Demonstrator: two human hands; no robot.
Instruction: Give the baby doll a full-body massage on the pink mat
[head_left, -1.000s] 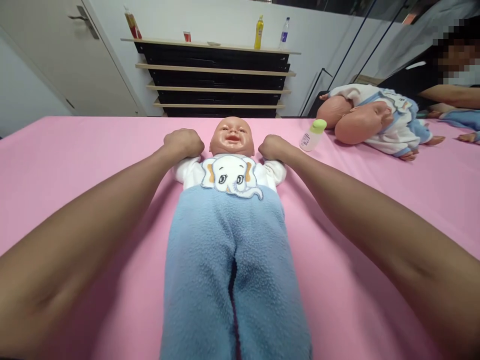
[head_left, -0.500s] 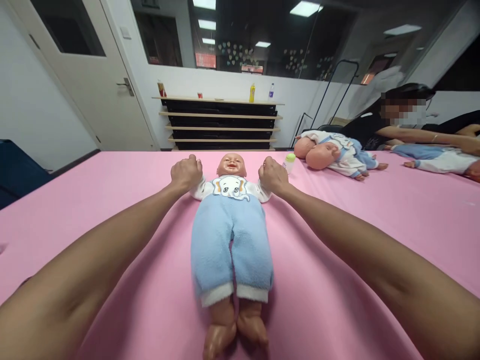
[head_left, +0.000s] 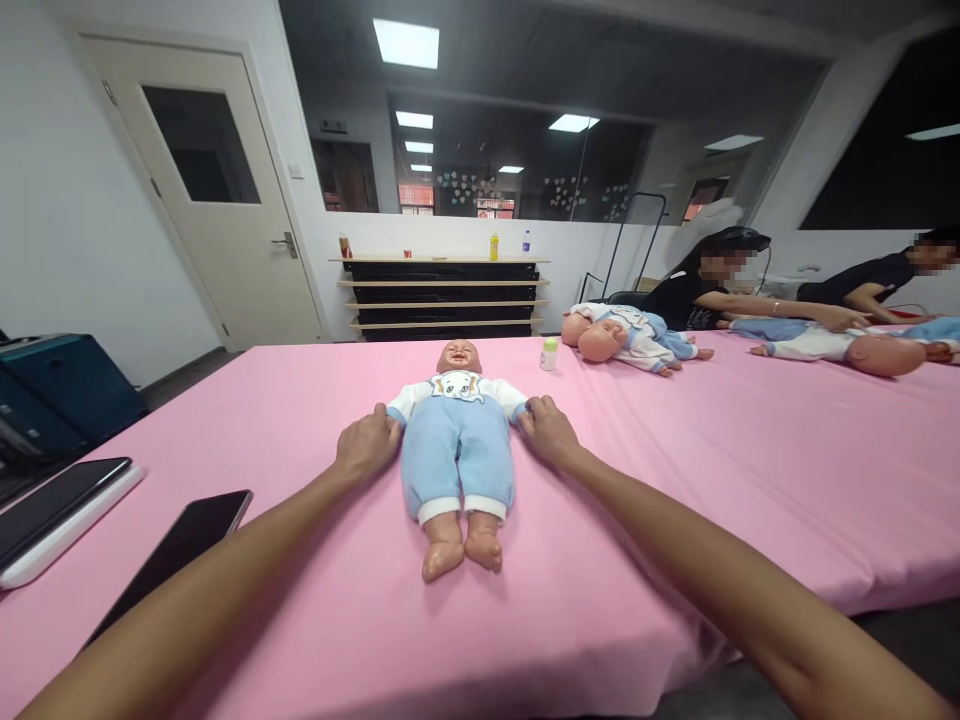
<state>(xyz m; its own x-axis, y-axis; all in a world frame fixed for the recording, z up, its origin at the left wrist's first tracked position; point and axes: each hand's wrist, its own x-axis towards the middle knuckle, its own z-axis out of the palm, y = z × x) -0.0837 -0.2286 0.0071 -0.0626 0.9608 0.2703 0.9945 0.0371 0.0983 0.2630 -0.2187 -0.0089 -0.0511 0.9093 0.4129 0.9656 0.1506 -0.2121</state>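
Observation:
A baby doll lies on its back on the pink-covered table, its head at the far side and its bare feet toward me. It wears blue trousers and a white top with an elephant face on the chest. My left hand is closed round the doll's arm at the left, by the blue cuff. On the other side my right hand grips the opposite arm at its end. Both doll arms slope down and outward beside the body. The doll's hands are hidden inside my fingers.
A small bottle with a yellow-green cap stands beyond my right hand. More dolls lie at the right, near two people. Two phones, one dark and one on a white block, lie at the left. Shelves stand behind.
Both my hands have come down from beside the doll's head to beside its hips, bringing its arms along. The camera view has tilted up and back, showing the phones and the table's near edge.

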